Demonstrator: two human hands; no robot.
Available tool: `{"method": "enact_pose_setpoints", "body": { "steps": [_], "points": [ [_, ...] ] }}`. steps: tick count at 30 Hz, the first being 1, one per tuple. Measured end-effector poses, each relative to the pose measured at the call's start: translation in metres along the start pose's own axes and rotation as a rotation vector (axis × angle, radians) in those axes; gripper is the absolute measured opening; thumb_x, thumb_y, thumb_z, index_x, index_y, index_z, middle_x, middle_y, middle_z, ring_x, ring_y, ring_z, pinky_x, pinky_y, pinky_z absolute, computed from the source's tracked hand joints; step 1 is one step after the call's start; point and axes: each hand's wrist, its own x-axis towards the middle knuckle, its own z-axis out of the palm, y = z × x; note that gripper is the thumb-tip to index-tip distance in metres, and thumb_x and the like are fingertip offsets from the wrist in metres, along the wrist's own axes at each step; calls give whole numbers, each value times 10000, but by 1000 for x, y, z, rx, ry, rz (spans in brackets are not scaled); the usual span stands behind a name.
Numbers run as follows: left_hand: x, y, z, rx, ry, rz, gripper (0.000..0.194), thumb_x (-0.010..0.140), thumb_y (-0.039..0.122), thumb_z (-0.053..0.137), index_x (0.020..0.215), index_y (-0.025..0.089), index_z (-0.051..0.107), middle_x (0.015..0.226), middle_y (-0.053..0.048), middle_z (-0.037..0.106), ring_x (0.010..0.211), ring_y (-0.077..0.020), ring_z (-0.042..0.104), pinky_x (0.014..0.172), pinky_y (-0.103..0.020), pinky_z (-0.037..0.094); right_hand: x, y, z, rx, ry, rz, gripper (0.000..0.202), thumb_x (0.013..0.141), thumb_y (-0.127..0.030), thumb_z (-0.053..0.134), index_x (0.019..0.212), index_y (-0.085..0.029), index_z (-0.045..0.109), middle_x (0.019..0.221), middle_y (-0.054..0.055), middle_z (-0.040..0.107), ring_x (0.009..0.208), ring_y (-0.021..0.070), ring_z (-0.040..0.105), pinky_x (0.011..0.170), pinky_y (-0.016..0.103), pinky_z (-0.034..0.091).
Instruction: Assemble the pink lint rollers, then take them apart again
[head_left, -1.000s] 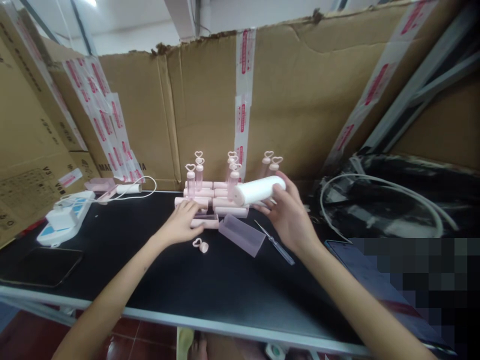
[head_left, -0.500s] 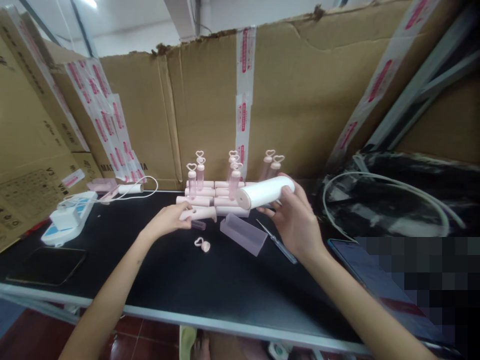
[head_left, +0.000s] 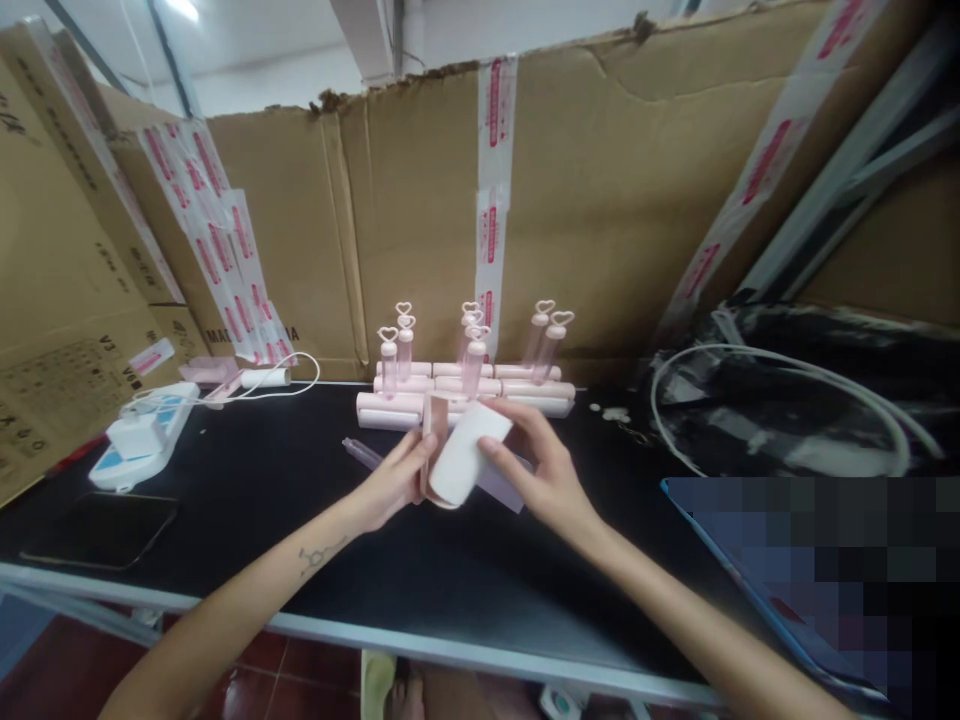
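Observation:
My left hand (head_left: pixel 390 488) is closed around a pink curved shell (head_left: pixel 434 432), held upright above the black table. With its thumb on top, my right hand (head_left: pixel 551 470) grips a white roll (head_left: pixel 474 455), tilted and pressed against or into the shell's open side; how far it sits inside I cannot tell. Behind both hands stand pink-and-white rollers (head_left: pixel 390 410) in rows, several bearing clear tubes with heart-shaped loops (head_left: pixel 475 360). A translucent purple trough (head_left: pixel 501 490) lies partly hidden under my right hand. Left of the hands is a thin purple tube (head_left: pixel 361 453).
On the left are a power strip (head_left: pixel 142 440) with a white plug and a dark phone (head_left: pixel 97 530). A blue-edged flat device (head_left: pixel 742 560) lies right, below a coiled white cable (head_left: pixel 780 352). A cardboard wall (head_left: pixel 600 220) closes off the back.
My right hand has brought the white roll left and down to the pink shell. My left hand has lifted and turned the shell upright. The heart cap and screwdriver are now out of sight.

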Motion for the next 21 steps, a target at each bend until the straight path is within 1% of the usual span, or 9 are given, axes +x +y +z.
{"method": "enact_pose_setpoints", "body": {
  "steps": [2,4,7,9,12,14,16,19,21],
  "points": [
    [-3,-4,4,-1,-24,36,432,792,331,649,1187,238,499,1160,-77,617,1012,-190,615,833,-288,484,-1,-1,-2,-112,-86,-36,321,849,-327,554,1163,-268,525,1143,65,567,979,222,567,829,363,489],
    [-3,-6,6,3,-37,53,450,789,346,649,1196,252,482,1213,-72,586,1115,-202,558,919,-325,442,-1,-2,-6,-189,-128,-79,344,855,-326,543,1193,-265,517,1125,71,575,955,226,567,819,373,485],
    [-3,-9,6,6,-45,45,471,788,399,636,1198,256,457,1247,-80,553,1151,-215,527,918,-342,445,-1,-2,-8,-244,-160,-158,348,849,-303,556,1194,-268,517,1081,67,581,908,217,571,814,376,474],
    [-4,-12,5,51,-79,8,504,793,490,586,1211,255,430,1225,-98,553,1070,-226,574,812,-337,502,-2,-3,-6,-265,-176,-174,347,846,-297,563,1188,-272,514,1070,64,572,888,207,567,802,365,475],
    [-8,-16,3,168,-156,-13,651,709,612,595,1197,236,384,1046,-104,598,752,-204,649,548,-290,524,-4,-5,-2,-307,-187,-138,368,840,-335,570,1197,-277,499,1038,59,563,852,197,560,766,347,487],
    [-11,-18,3,243,-190,-21,705,654,564,684,1171,237,333,895,-55,599,572,-163,624,414,-230,465,-5,-7,-2,-336,-191,-125,397,842,-382,554,1219,-279,491,1041,66,546,896,215,555,802,373,483],
    [-13,-20,3,254,-222,-70,673,662,474,716,1139,247,299,817,-13,578,516,-153,610,381,-214,442,-3,-9,-4,-351,-189,-122,381,858,-411,511,1214,-278,517,1112,85,499,1035,249,520,895,415,449],
    [-13,-23,4,160,-297,-163,566,698,448,667,1099,242,326,819,-14,578,595,-189,643,523,-343,525,2,-9,-9,-264,-220,-85,314,869,-403,492,1146,-279,575,1242,86,438,1216,270,416,1001,427,375],
    [-10,-26,3,134,-306,-168,563,693,460,657,1110,244,347,864,-30,590,678,-216,657,653,-425,518,4,-7,-11,-164,-281,-49,305,866,-397,507,1141,-274,557,1236,77,482,1196,265,445,999,427,376]
  ]
}}
